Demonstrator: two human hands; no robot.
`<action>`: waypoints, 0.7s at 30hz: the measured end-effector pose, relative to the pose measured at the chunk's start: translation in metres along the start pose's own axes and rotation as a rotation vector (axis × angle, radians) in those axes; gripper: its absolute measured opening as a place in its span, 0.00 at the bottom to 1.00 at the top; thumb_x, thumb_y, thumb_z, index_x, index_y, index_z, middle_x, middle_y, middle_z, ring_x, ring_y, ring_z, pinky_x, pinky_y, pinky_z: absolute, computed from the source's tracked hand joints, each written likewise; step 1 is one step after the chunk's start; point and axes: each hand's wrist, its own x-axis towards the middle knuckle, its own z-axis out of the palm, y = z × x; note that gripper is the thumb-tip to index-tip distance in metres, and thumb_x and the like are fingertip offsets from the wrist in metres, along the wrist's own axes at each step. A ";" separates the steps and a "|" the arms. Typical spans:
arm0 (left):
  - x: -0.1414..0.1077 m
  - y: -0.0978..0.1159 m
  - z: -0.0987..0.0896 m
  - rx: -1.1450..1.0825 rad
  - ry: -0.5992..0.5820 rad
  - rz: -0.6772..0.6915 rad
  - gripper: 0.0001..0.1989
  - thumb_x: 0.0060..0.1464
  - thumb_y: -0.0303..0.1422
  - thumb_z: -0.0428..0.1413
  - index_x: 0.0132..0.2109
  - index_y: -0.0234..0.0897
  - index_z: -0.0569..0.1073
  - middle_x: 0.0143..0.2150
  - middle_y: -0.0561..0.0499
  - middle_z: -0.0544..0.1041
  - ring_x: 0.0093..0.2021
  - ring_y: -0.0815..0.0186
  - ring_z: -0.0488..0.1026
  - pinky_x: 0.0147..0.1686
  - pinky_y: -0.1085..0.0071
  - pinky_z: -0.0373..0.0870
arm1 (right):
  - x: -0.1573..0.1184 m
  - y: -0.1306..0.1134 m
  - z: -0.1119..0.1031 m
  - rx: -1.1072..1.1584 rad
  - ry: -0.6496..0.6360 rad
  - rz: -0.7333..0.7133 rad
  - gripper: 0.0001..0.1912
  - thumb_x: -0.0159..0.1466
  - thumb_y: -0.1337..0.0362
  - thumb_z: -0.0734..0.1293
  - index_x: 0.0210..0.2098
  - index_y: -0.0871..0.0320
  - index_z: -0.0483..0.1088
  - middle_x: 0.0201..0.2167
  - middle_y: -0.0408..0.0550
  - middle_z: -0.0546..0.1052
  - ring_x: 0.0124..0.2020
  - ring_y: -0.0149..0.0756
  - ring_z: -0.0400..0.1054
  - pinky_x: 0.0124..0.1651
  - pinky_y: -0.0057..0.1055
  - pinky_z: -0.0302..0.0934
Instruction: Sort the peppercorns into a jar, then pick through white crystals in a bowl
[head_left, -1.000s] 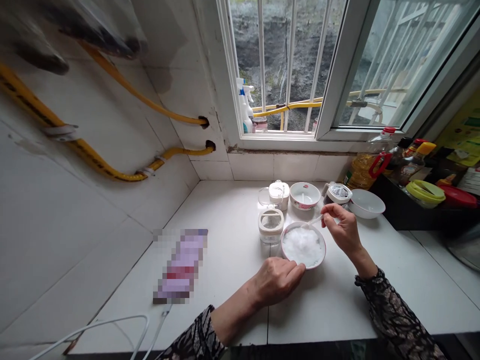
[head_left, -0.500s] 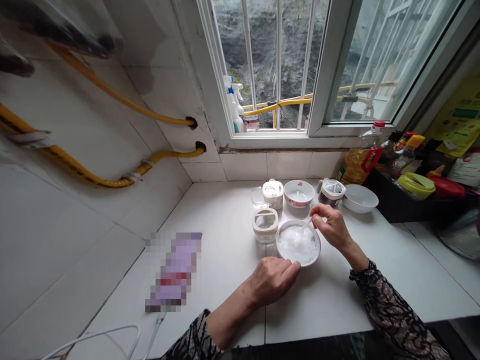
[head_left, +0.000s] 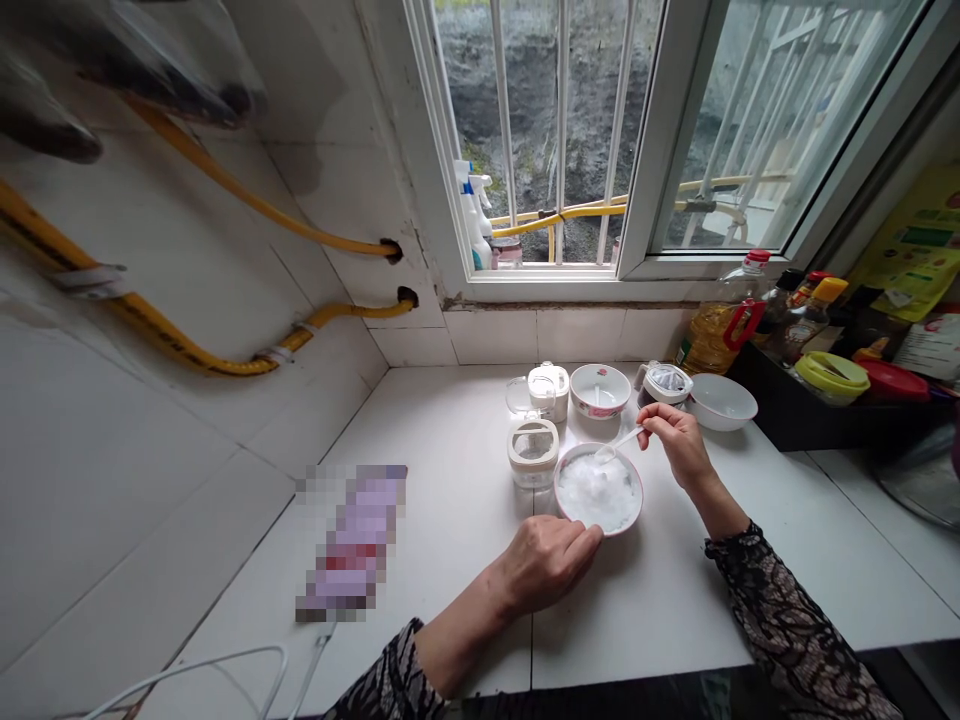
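A bowl (head_left: 637,500) with a pink rim holds a heap of white grains (head_left: 598,495). My left hand (head_left: 551,560) grips the near rim, its thumb along the edge. Between the fingertips of my right hand (head_left: 675,440) is the handle of a small white spoon (head_left: 624,438), whose tip is low over the far part of the grains. Left of the bowl stands a clear jar with a beige lid frame (head_left: 532,455). Behind it is a similar container (head_left: 553,390) with its clear lid raised. A flowered bowl (head_left: 600,390) with something white inside stands behind.
A dark-filled jar (head_left: 664,384) and a white bowl (head_left: 722,402) stand at the back right. Beyond are an oil bottle (head_left: 716,320) and a black rack (head_left: 795,405) of bottles. A blurred purple object (head_left: 356,540) with a cable (head_left: 307,670) lies left.
My right hand has drawn back to the right and slightly up with the spoon, which now shows more of its length. My left hand still grips the bowl. The view has shifted slightly.
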 end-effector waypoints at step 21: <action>0.002 0.000 0.004 0.014 0.063 -0.004 0.15 0.64 0.23 0.43 0.28 0.37 0.63 0.19 0.57 0.63 0.17 0.72 0.58 0.17 0.69 0.50 | -0.030 0.004 0.053 -0.301 -0.199 -0.566 0.04 0.68 0.63 0.61 0.39 0.53 0.67 0.34 0.48 0.80 0.36 0.40 0.75 0.47 0.41 0.66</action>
